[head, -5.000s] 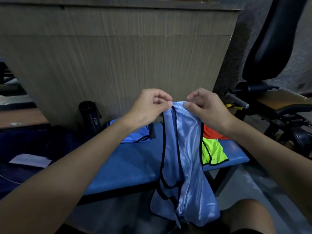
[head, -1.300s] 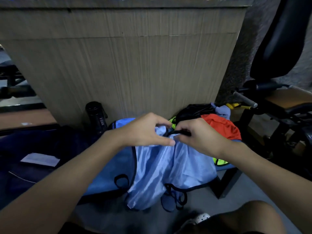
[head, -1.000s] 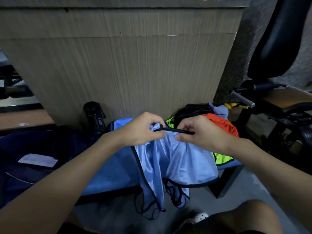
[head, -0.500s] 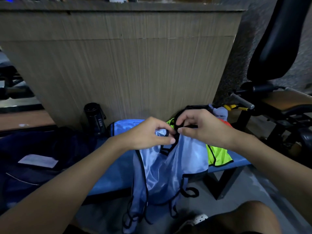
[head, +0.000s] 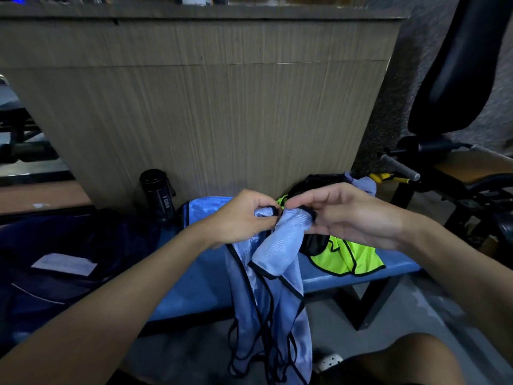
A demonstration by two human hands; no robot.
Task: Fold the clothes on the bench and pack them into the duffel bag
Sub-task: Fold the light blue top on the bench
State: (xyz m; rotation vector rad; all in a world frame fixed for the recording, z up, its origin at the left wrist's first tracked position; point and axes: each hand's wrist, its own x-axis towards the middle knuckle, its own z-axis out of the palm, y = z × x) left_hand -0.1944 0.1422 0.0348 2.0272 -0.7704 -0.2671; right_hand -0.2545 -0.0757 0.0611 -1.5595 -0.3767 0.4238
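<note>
I hold a light blue mesh vest with black trim up over the blue bench. My left hand and my right hand each pinch one of its top corners, close together, and the rest hangs past the bench's front edge. Behind my left hand another blue garment lies flat on the bench. A neon yellow vest and a dark garment lie at the bench's right end. The dark navy duffel bag sits to the left, with a white slip of paper on it.
A black bottle stands at the foot of the wood-panelled counter behind the bench. Gym equipment with a black pad and an orange seat stands to the right. My knee shows at the bottom right.
Over the last seconds I lowered the vest, gathered and turned it between my hands, then raised it. It now hangs longer, with both hands pinching the top close together.
</note>
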